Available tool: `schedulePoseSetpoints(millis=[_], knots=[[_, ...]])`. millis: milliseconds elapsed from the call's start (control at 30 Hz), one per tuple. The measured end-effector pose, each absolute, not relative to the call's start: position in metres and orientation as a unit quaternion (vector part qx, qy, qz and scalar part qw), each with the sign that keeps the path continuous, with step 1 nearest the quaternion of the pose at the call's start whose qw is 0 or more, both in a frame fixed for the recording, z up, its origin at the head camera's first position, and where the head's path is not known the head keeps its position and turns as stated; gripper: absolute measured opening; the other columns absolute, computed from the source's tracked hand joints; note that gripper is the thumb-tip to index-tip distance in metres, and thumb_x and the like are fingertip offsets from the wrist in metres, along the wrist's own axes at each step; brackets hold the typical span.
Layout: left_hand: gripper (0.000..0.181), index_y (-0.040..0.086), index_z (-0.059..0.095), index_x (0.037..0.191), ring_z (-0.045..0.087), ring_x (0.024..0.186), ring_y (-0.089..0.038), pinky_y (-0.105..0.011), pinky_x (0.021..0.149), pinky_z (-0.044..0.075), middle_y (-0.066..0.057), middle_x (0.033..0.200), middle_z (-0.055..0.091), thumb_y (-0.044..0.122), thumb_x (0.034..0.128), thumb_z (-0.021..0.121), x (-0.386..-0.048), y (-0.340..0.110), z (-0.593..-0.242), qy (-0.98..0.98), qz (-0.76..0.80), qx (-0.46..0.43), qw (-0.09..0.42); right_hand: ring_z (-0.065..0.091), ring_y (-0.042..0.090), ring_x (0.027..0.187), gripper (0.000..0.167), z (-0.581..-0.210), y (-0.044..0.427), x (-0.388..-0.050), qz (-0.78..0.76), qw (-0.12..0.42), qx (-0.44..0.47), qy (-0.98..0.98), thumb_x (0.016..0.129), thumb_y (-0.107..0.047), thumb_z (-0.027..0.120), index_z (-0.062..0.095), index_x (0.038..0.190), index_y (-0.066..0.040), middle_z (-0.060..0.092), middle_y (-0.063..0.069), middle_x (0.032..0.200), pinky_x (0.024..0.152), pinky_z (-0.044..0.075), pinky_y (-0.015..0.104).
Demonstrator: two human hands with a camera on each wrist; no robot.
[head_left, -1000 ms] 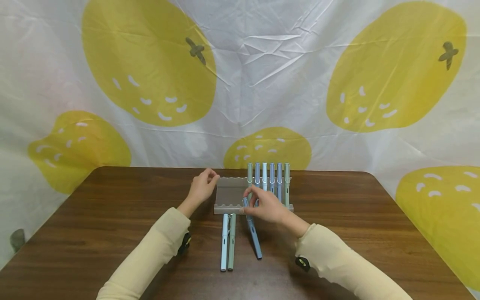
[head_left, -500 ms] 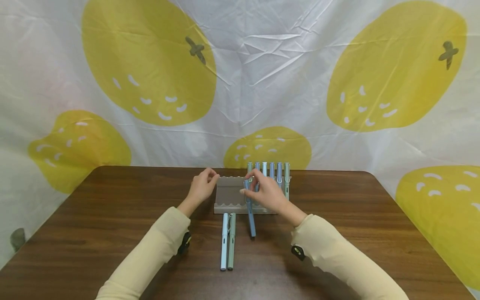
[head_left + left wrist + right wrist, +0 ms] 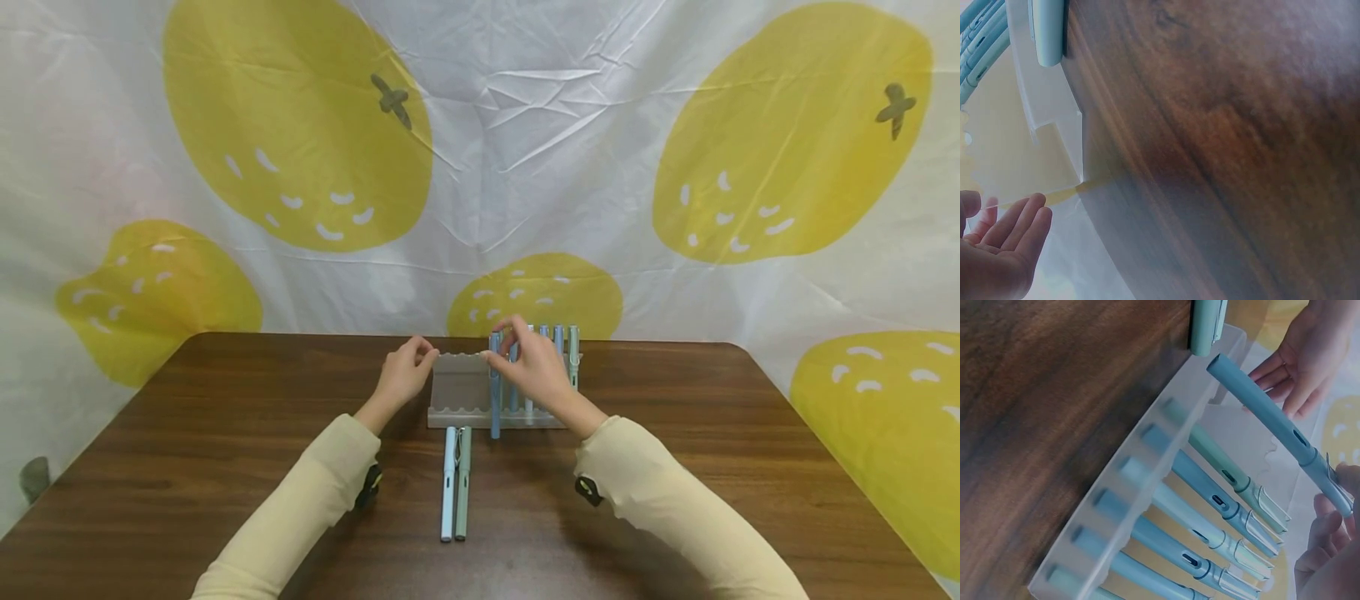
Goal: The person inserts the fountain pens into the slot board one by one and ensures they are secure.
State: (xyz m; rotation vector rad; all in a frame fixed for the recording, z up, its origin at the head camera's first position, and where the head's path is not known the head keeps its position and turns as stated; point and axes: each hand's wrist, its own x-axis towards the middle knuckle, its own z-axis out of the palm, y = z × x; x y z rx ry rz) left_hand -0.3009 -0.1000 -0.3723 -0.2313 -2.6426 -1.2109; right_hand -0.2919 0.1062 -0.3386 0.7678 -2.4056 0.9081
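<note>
My right hand (image 3: pixel 534 367) pinches a blue pen (image 3: pixel 495 408) by its capped upper end. The pen stands nearly upright in front of the clear scalloped pen rack (image 3: pixel 459 387), left of the racked pens. In the right wrist view, the held pen (image 3: pixel 1266 412) is tilted, its lower end apart from the rack's front lip. My left hand (image 3: pixel 405 372) is at the rack's upper left corner, thumb and index finger pinching its edge. Several capped pens (image 3: pixel 1210 500) in green and blue lean side by side in the rack's right part, partly hidden by my right hand in the head view.
A light blue pen (image 3: pixel 449 483) and a green pen (image 3: pixel 463 483) lie side by side before the rack on the brown wooden table (image 3: pixel 337 550). Behind the table hangs a white cloth (image 3: pixel 540 167) with yellow fruit prints.
My right hand has lifted the blue pen up and away from me, and the pen has swung from slanting to nearly upright before the rack. My left hand has stayed at the rack's corner.
</note>
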Motion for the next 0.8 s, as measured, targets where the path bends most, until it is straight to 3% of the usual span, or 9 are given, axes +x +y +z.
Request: schedulePoseSetpoints(millis=[800], knots=[[0.021,0.004,0.056,0.096,0.058,0.087,-0.027,-0.040,0.069,0.044,-0.012,0.094,0.061,0.023,0.0915,0.048,-0.303,-0.100,-0.374,-0.904,-0.402,-0.080,0.119,0.037,0.006,0.040,0.033,-0.336,0.098,-0.303,0.304,0.308,0.254,-0.865,0.080,-0.028,0.065,0.049,0.105,-0.014,0.057,-0.004,0.075,0.034,0.029,0.025]])
